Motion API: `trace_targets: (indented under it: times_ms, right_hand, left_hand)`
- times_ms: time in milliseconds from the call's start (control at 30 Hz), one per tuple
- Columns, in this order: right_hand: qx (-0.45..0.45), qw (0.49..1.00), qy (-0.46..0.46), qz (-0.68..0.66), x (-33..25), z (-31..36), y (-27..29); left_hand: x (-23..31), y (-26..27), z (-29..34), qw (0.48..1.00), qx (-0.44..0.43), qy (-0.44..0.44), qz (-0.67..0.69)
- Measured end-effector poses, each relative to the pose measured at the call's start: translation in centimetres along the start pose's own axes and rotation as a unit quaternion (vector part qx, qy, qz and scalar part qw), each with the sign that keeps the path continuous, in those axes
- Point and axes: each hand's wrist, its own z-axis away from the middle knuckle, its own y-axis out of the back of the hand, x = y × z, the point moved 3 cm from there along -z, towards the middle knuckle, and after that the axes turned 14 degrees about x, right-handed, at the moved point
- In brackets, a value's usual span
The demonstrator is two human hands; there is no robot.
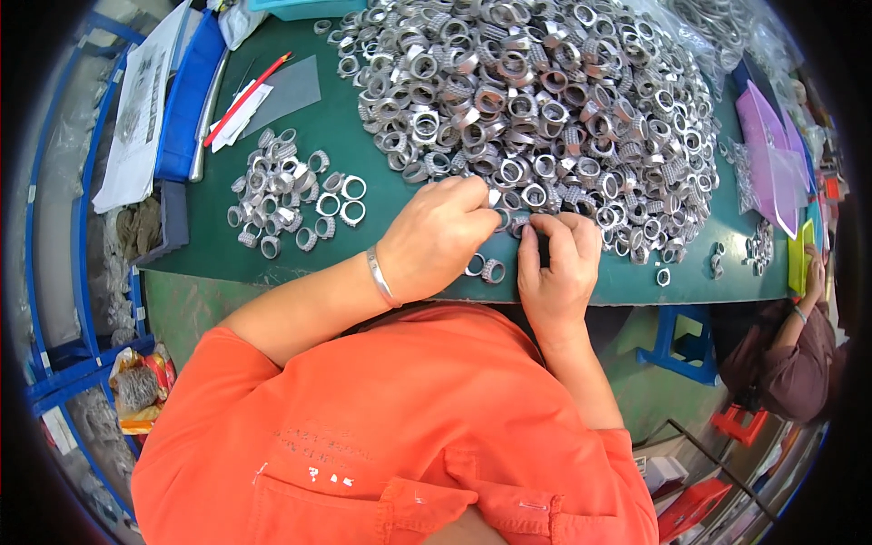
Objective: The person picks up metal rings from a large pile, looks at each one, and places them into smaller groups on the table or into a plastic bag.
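The left hand (440,232) is curled with its knuckles uppermost, its fingertips partly hidden beside the near edge of a large heap of silvery finger rings (545,109); whether it grips a piece cannot be told. Just to its right, the right hand (559,263) has thumb and bent forefinger closed, as it seems, on the edge of a single ring (520,224), which lies in the narrow gap between the two hands. Below that gap, two loose rings (493,271) rest on the green bench (627,286), and well to the left of the left hand is a smaller cluster of rings (277,195), apart from the heap. The step in hand looks like handling rings one at a time, and it calls for a light fingertip pinch on the band, with the studded face left uncovered for a clear view. Good practice would be to work just off the heap's edge, so that a neighbouring ring does not hook through the one being lifted, and to keep the left wrist's bracelet (381,277) from catching on anything. The loose pair below the hands could be nudged off the near edge by a forearm, so a little clearance there helps.
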Motion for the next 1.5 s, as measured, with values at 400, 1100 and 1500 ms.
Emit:
trace_targets:
  times_ms: [400, 1100, 1500]
  right_hand:
    - [0.096, 0.963, -0.044, -0.247, 0.9, 1.7, 0.2]
    - [0.079, 0.950, -0.067, -0.295, 0.5, 1.6, 0.3]
    - [0.025, 0.954, -0.121, -0.274, 0.9, 1.3, 0.6]
  left_hand:
    - [1.4, 2.0, 0.1, 0.968, 0.008, 0.167, 0.189]
    - [0.0, 1.0, 0.9, 0.922, 0.008, 0.281, 0.268]
    - [-0.4, 0.4, 1.1, 0.834, -0.048, 0.427, 0.345]
